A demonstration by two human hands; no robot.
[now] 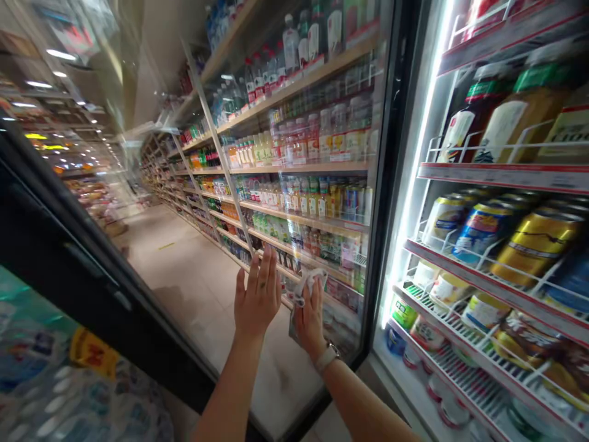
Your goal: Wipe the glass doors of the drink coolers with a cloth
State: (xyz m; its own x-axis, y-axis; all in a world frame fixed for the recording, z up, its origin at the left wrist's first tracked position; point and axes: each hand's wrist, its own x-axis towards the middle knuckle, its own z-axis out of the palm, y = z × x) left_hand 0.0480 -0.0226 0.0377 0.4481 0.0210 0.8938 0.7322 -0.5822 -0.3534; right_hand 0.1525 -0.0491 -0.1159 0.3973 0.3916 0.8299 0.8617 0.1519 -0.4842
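Observation:
Fingers spread and upright, my left hand (258,294) is raised in front of the glass of an open cooler door (285,368); nothing is in it. To its right, my right hand (311,316) presses a crumpled white cloth (313,280) against the glass, and a watch (327,356) sits on that wrist. The door's dark frame (384,178) stands to the right of both hands. Bottles and shelves show through or in the glass behind them.
At the right is the lit cooler with wire shelves (497,276) of cans (536,245) and bottles (501,126). Wrapped bottle packs (69,399) lie at the lower left, beyond the door's other dark edge (92,264). A long aisle floor (184,252) runs away at left.

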